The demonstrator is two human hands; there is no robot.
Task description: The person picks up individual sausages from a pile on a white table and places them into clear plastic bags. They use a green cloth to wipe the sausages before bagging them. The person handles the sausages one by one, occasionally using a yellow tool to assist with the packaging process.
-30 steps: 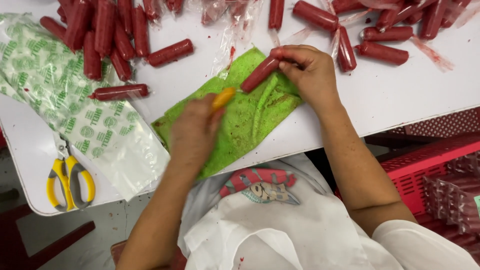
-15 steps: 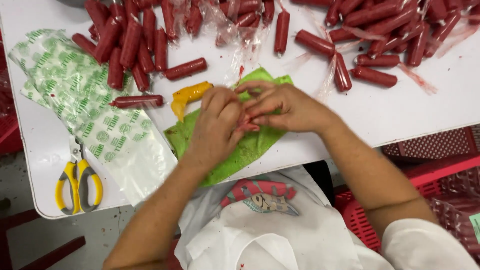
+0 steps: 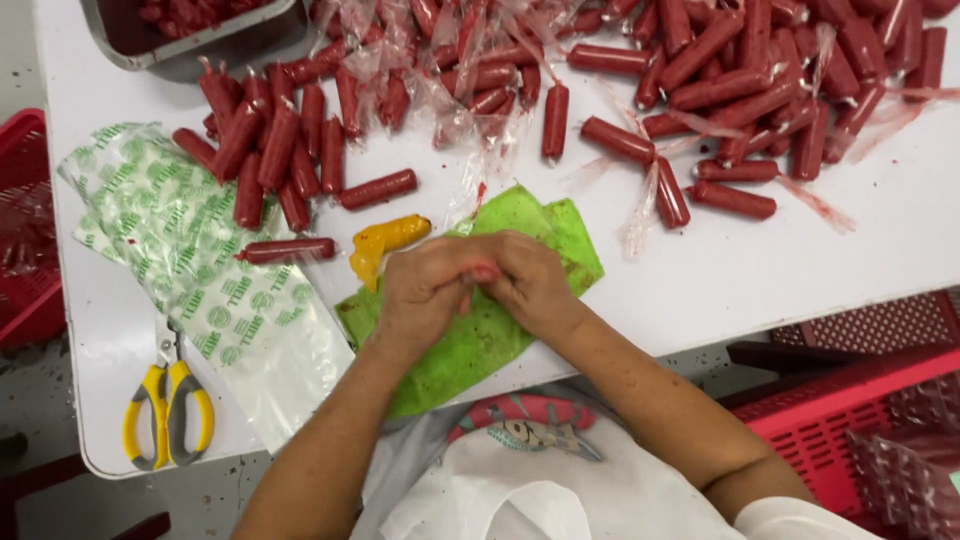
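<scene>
My left hand point(image 3: 425, 295) and my right hand point(image 3: 535, 280) are pressed together over a green cloth point(image 3: 470, 350) at the table's front edge. Both close around one red sausage point(image 3: 483, 272), of which only a small red end shows between the fingers. A yellow-handled tool point(image 3: 385, 240) lies on the table just left of the cloth, touching neither hand. Many red sausages point(image 3: 740, 90) in clear casings are spread across the back of the white table point(image 3: 760, 270).
Yellow-handled scissors point(image 3: 165, 410) lie at the front left, beside a stack of green-printed plastic bags point(image 3: 190, 260). A metal tray point(image 3: 215, 45) stands at the back left. Red crates sit beside the table on the left point(image 3: 25, 230) and right point(image 3: 850, 420).
The yellow-handled tool left my left hand and now lies on the table. My hands came together around the sausage over the green cloth. The camera view shifted.
</scene>
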